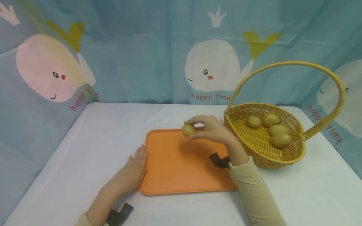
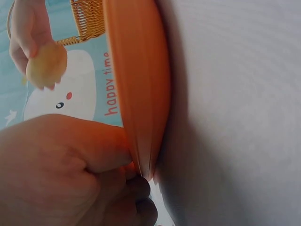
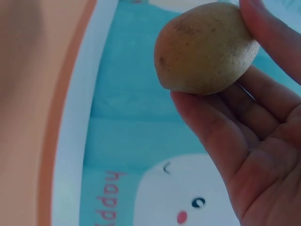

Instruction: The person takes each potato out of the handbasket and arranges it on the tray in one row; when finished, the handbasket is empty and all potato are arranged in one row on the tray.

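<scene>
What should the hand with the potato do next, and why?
Maybe lower the potato onto the orange tray: the right hand holds it up over the tray, while the left hand touches the tray's edge, perhaps to steady it.

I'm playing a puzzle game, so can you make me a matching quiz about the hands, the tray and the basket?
Things:
1. Left hand
2. Right hand
3. Tray
4. Basket

Clues:
A. Holding one potato
B. Orange all over
C. Has four potatoes inside
D. Touching the tray's edge

Right pairs: 1-D, 2-A, 3-B, 4-C
</scene>
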Available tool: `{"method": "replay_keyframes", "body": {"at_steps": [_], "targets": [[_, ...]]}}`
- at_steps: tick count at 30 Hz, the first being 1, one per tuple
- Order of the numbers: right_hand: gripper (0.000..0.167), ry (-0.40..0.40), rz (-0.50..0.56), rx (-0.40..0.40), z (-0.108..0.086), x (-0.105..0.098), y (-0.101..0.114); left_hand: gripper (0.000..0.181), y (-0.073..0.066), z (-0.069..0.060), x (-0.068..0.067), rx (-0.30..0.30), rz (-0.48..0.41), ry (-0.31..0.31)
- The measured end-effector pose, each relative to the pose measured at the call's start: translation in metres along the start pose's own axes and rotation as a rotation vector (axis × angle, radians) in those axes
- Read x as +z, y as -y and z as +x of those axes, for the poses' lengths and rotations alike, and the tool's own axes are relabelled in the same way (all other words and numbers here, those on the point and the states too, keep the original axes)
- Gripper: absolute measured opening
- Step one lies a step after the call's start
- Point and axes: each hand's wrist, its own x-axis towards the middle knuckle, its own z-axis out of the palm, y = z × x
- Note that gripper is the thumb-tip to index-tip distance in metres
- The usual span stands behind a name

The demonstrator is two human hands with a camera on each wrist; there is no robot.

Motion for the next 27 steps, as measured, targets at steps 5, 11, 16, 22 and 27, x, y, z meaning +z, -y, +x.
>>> {"method": "replay_keyframes", "body": {"at_steps": [5,11,16,22,27], "targets": [[0.045,0.025,0.001,-0.005,0.016,0.014,0.0,0.061,0.0,0.001,-0.001,-0.002,0.001,0.003],[0.042,0.031,-0.015,0.062,0.039,0.035,-0.001,0.061,-0.001,-0.001,-0.002,0.001,0.0,0.016],[0.037,0.012,-0.033,0.191,0.058,0.058,-0.008,0.06,0.0,-0.001,-0.001,0.001,-0.01,0.022],[0.03,-0.007,-0.01,0.349,0.068,0.082,-0.017,0.06,-0.002,0.0,-0.002,0.002,-0.022,0.039],[0.029,-0.027,-0.022,0.409,0.07,0.088,-0.022,0.061,-0.002,0.0,-0.004,-0.001,-0.022,0.044]]}}
